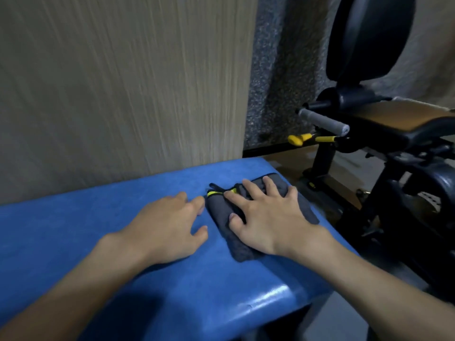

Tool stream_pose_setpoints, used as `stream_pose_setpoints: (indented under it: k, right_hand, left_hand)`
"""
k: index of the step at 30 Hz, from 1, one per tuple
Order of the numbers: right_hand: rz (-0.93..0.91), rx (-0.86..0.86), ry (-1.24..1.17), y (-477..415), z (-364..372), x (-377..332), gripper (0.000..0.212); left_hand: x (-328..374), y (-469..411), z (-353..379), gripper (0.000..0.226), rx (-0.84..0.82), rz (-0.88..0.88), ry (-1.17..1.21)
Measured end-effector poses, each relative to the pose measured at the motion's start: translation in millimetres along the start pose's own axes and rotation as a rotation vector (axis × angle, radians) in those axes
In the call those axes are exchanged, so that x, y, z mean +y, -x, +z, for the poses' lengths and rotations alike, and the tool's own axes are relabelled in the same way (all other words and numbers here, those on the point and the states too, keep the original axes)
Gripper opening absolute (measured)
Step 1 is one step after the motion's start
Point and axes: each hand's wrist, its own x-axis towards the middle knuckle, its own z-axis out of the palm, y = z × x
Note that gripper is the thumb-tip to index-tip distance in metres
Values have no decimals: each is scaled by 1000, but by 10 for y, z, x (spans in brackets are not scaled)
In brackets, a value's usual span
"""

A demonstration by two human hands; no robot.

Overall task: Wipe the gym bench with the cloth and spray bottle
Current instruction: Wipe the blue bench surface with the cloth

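A folded dark grey cloth (221,215) with a yellow tag lies on the blue padded gym bench (98,230), near its right end. My right hand (266,217) lies flat on the cloth with fingers spread, pressing it down. My left hand (167,222) rests on the blue pad just left of the cloth, fingers relaxed, its fingertips close to the cloth's edge. No spray bottle shows in the head view.
A wood-grain wall panel (123,82) rises right behind the bench. To the right stands a black exercise machine (369,134) with a round pad, a grey handle bar and yellow levers. The bench's right edge drops off to the floor.
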Motion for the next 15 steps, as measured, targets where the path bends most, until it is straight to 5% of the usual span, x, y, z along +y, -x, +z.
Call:
stream_pose_setpoints:
  k: [5, 15]
  right_hand:
    - [32, -13, -30, 246, 4, 142, 56]
    - [150, 147, 43, 537, 59, 180, 65]
  left_hand:
    - [60, 46, -63, 60, -98, -9, 29]
    - [-3, -21, 51, 68, -94, 19, 121]
